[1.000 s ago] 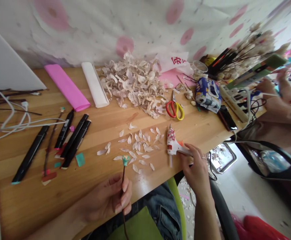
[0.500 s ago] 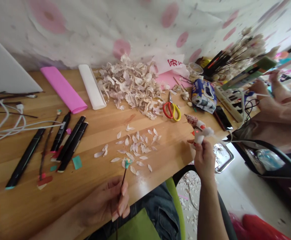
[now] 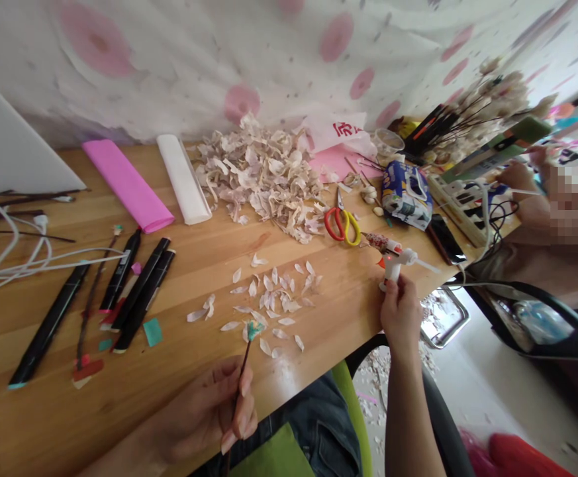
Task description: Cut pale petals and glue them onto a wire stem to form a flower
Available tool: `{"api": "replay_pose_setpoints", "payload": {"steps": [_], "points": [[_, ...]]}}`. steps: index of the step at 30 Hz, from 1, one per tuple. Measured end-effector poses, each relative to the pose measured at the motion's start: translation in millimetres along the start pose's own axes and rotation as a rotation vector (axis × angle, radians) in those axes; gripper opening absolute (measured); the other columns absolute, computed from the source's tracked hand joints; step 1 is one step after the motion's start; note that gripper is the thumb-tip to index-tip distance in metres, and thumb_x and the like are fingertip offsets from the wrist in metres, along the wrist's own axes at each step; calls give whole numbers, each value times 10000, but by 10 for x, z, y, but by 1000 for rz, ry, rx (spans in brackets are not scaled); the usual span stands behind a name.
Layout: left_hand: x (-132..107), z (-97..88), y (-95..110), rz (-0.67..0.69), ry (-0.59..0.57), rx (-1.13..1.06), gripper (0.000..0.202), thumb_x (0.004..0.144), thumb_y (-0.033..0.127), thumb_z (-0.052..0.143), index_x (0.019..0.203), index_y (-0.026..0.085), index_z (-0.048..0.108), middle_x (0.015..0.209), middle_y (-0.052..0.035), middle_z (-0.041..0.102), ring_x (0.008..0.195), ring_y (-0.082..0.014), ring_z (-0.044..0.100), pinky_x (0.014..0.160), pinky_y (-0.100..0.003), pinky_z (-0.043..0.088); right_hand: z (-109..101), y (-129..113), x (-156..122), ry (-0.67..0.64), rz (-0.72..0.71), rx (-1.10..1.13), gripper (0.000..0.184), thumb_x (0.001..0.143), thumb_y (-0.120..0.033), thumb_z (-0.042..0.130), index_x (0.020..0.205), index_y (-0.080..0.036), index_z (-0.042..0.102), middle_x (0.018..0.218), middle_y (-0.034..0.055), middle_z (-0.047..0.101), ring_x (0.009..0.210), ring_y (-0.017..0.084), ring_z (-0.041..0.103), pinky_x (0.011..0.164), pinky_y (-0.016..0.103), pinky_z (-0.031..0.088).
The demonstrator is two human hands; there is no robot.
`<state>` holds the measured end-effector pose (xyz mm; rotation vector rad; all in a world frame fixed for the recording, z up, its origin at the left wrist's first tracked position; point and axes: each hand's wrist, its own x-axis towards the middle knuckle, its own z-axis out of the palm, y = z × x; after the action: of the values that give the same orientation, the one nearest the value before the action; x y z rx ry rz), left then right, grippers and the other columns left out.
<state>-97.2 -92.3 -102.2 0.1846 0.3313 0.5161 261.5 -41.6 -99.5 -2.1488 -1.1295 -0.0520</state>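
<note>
Head: hands point(image 3: 402, 313) at wood tbl point(image 3: 345, 298), backdrop point(image 3: 184, 66) prob. cloth.

From your head, your one camera looks forward and down, close above the near edge of the wooden table point(image 3: 194, 265), toward its far side.
</note>
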Motion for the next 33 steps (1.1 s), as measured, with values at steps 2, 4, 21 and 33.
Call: {"api": "replay_pose_setpoints", "payload": {"steps": [2,4,21,33], "points": [[5,-5,3,2,7,0,244,951,422,644,831,210,633,573,48,629,415,-74,484,619,-270,368,-71,-54,-82,86,-11,35,417,937,-494,506,1126,-148,640,1014,160,686,941,328,657,813,479,516],[9,-12,3,3,13,-4,247,942,433,654,830,213,637,581,42,639,414,-77,479,614,-273,367,-150,-181,-194,200,-42,75,377,976,-480,493,1136,-160,612,1091,156,641,1025,308,627,885,483,516],[39,-54,-70,4,8,-2,279,892,481,698,789,223,671,562,18,637,419,-107,492,575,-287,348,582,-1026,-235,-342,-572,18,136,965,-310,593,866,-240,655,1199,157,618,1183,386,464,975,611,417],[53,-71,31,61,32,-16,226,933,417,673,836,213,665,605,30,635,452,-85,493,621,-278,381,533,-1094,-190,-394,-574,112,108,922,-218,591,825,-241,630,1179,154,662,1188,372,484,1017,580,407]]}}
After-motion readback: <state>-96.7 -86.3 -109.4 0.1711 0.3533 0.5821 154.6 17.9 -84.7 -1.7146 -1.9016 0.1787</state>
